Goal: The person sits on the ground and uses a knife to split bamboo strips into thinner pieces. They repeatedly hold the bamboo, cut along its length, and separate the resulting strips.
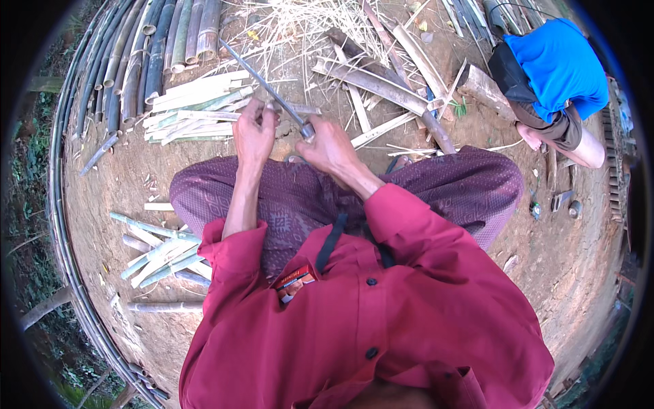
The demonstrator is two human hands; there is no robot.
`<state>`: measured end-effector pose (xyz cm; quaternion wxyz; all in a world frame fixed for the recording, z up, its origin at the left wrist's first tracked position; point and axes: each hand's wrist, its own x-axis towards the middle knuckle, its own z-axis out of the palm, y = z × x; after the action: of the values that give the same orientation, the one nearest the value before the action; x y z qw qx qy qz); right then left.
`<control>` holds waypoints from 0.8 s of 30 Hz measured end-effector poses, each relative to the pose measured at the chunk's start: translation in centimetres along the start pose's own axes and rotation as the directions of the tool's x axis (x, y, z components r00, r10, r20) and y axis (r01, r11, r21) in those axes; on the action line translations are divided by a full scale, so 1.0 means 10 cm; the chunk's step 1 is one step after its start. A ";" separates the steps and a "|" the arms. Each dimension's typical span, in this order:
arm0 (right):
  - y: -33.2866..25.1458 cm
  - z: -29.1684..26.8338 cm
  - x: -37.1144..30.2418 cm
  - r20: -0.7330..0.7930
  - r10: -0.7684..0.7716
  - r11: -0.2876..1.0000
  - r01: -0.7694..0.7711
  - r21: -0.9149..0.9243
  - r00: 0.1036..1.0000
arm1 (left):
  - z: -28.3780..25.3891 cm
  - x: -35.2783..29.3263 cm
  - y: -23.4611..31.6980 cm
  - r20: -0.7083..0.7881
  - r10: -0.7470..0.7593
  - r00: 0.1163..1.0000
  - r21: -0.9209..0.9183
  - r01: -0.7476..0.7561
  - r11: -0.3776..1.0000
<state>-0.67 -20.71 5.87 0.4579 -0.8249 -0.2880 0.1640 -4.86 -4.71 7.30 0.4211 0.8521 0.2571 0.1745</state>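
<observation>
My right hand is wrapped round the handle of a long knife, whose narrow blade points up and to the left. Beside the blade, my left hand is closed, thumb against fingers. In line with its pinch, a short bamboo strip shows past the blade; the fingers hide most of it. Just beyond my left hand lies a pile of split bamboo strips. Both hands are above my crossed legs, which are covered by a purple patterned cloth.
Bamboo poles lie at the far left. Thin shavings litter the ground ahead, near split bamboo halves. More strips lie by my left knee. A person in a blue shirt crouches at the right, near a block of wood.
</observation>
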 end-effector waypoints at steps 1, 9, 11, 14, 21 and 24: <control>-0.03 -0.02 -0.01 0.020 0.034 0.999 -0.034 0.011 0.999 | 0.00 -0.05 -0.02 -0.006 -0.011 1.000 -0.019 0.011 1.000; -0.01 0.03 -0.03 0.043 0.124 0.992 -0.125 0.004 0.991 | 0.01 -0.13 0.05 -0.025 -0.004 1.000 0.068 0.005 0.998; -0.06 0.04 -0.02 0.088 0.126 0.991 -0.129 0.027 0.988 | -0.06 -0.16 -0.03 -0.016 -0.058 0.998 0.031 0.059 0.998; -0.37 -0.15 0.00 0.044 0.057 0.994 -0.061 0.091 0.997 | -0.06 -0.13 -0.08 -0.065 -0.041 0.997 0.044 0.043 0.998; 0.23 0.17 -0.04 0.104 0.154 0.987 -0.149 -0.056 0.982 | -0.06 -0.23 -0.03 -0.141 -0.059 0.988 -0.040 0.054 0.998; 0.23 0.22 -0.02 0.129 0.155 0.986 -0.145 -0.085 0.979 | -0.05 -0.22 -0.18 -0.149 -0.069 0.986 -0.083 0.057 0.995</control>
<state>-1.27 -20.34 2.74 0.3923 -0.8480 -0.2611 0.2425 -7.47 -4.74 5.96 0.4387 0.8106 0.3082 0.2354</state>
